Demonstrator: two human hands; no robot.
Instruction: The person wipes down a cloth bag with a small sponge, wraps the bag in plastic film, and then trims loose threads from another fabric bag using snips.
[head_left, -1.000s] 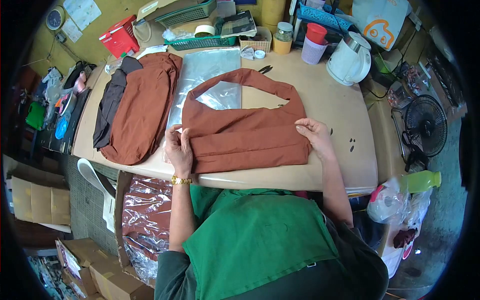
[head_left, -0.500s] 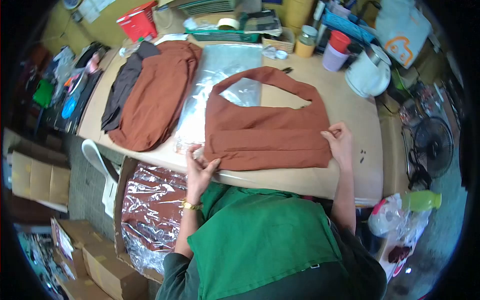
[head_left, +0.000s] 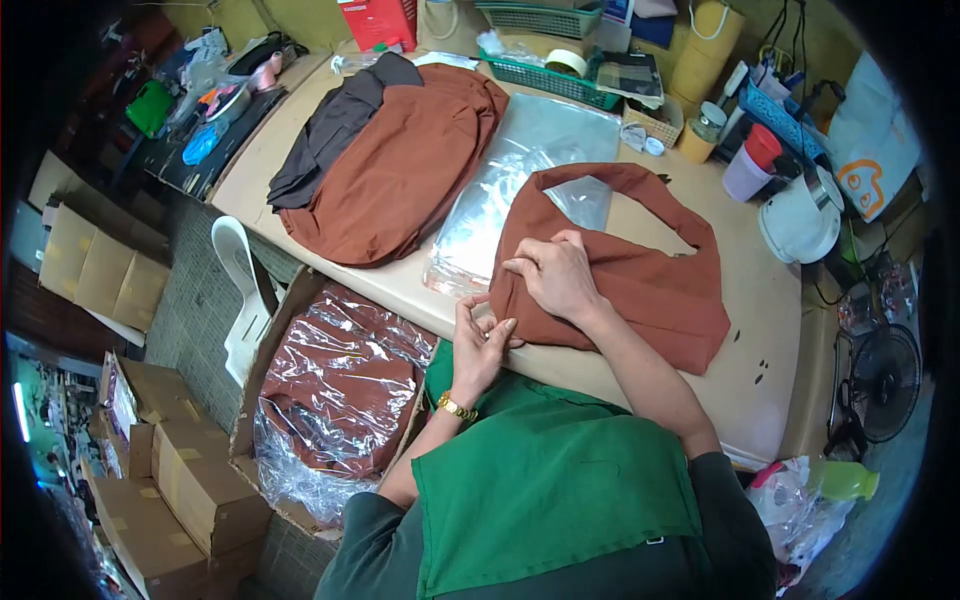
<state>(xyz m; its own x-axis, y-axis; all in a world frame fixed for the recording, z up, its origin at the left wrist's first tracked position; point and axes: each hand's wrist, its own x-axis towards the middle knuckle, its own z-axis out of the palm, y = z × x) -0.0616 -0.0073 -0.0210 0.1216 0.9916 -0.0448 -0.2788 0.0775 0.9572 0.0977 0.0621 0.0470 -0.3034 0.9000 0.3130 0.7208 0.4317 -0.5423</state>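
A reddish-brown fabric bag (head_left: 640, 285) with a wide looped strap lies flat on the table's near side. At its lower left corner, my left hand (head_left: 480, 348) has thumb and fingers closed on the fabric edge; a gold watch is on that wrist. My right hand (head_left: 558, 278) reaches across the bag's front, its curled fingers pinching the cloth near the left side. The fabric between those fingers is partly hidden. Clear plastic bags (head_left: 500, 190) lie partly under the bag. To the left is a pile of brown bags (head_left: 400, 170) with a dark one (head_left: 335, 125) beside them.
Below the table's left edge stands an open carton (head_left: 247, 425) holding plastic-wrapped brown goods (head_left: 345, 380). A white stool (head_left: 245, 320) is next to it. Along the back are a green basket (head_left: 560, 82), a jar (head_left: 700, 130), cups (head_left: 748, 172) and a white kettle (head_left: 800, 220).
My right hand has moved from the bag's right edge across to its left side. My left hand stays at the lower left corner. The view has shifted left, and the bag appears turned slightly.
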